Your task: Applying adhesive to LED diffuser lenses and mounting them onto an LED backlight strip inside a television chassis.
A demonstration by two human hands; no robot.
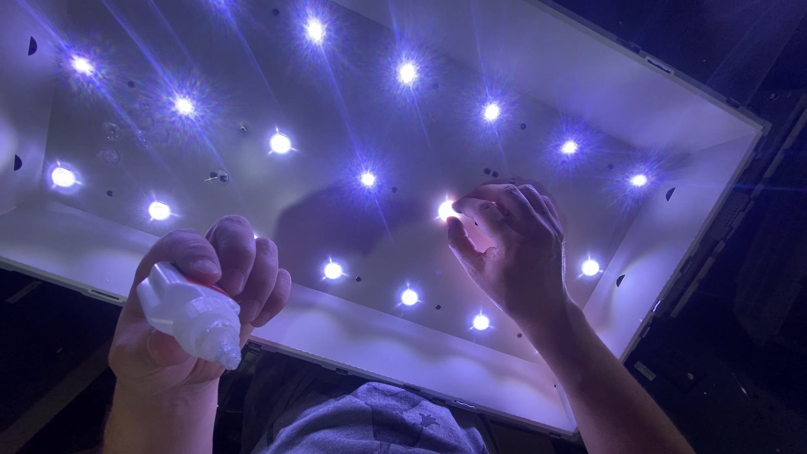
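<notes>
Here, the left hand (197,307) is clenched around a small white glue bottle (192,315) with a ribbed nozzle, held over the near edge of a white backlight panel (538,76). The right hand (508,248) pinches at one lit LED (446,209) near the panel's middle (fingertips closed on it). Other LEDs (281,143) glow in rows across the panel.
</notes>
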